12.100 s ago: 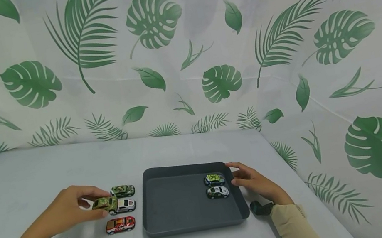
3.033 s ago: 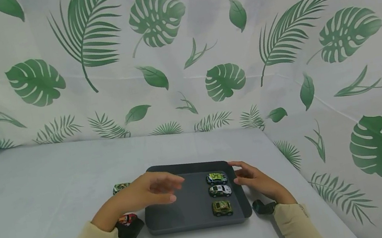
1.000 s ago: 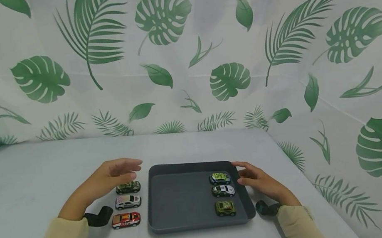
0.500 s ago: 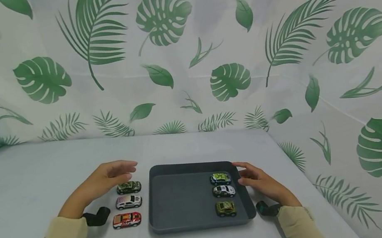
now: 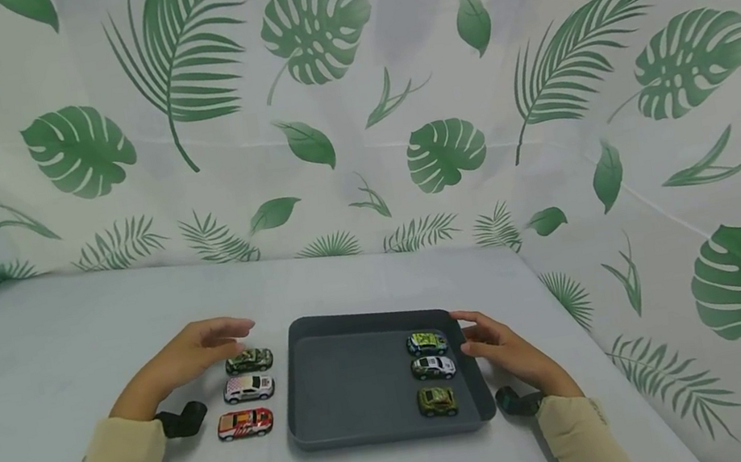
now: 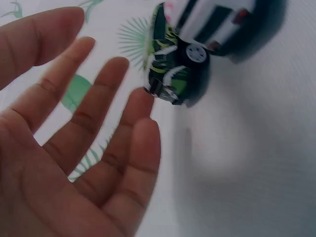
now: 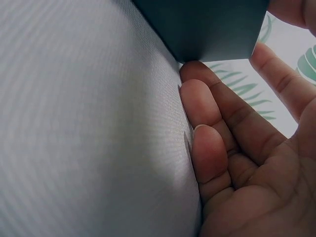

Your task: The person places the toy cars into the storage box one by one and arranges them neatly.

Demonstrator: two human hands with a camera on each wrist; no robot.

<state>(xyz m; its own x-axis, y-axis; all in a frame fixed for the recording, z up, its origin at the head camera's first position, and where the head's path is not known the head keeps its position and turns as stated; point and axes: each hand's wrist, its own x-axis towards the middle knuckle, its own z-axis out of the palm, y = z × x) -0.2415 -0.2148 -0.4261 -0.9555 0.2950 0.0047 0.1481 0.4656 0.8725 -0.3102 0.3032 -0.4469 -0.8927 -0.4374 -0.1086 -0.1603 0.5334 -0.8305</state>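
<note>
White bench (image 5: 348,275), leaf backdrop (image 5: 315,32); lower left: green car (image 5: 254,361), long axis left-right, just below left fingers (image 5: 227,323) (nearer hand; spread, holding nothing); right fingers (image 5: 471,318) grip tray (image 5: 352,385).

Desk (image 5: 99,325): white, fabric-textured surface, extending beneath and beyond the left hand (image 5: 189,358) and the right hand (image 5: 509,355). Backdrop (image 5: 352,123): white sheet with green leaf print, standing beyond both hands, lightly creased. Side panel (image 5: 678,310): same print, to the right of the right hand. Light: muted, diffuse, shadows soft.
</note>
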